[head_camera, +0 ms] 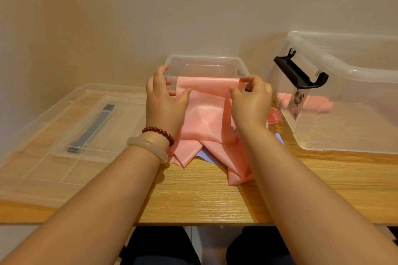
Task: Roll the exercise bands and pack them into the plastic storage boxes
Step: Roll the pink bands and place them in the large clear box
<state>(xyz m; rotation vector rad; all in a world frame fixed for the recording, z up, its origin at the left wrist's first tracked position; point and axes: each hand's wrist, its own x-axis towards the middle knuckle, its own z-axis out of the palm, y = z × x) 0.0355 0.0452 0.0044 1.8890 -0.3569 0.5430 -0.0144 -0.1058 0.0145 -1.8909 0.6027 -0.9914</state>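
Observation:
A pink exercise band (205, 114) is lifted at its top end and trails in folds onto the wooden table (202, 196). My left hand (164, 101) holds its left top edge, thumb on the front. My right hand (251, 99) pinches the right top corner between thumb and fingers. A small clear plastic box (204, 64) stands open right behind the band. A large clear storage box (353, 97) with a black latch (300, 71) stands at the right and holds rolled pink bands (314, 103). A purple band (205, 156) peeks out from under the pink one.
A clear lid (71, 133) with a dark handle lies flat on the left of the table. The wall stands close behind the boxes. Bare wood shows at the table's front edge, and my knees show below it.

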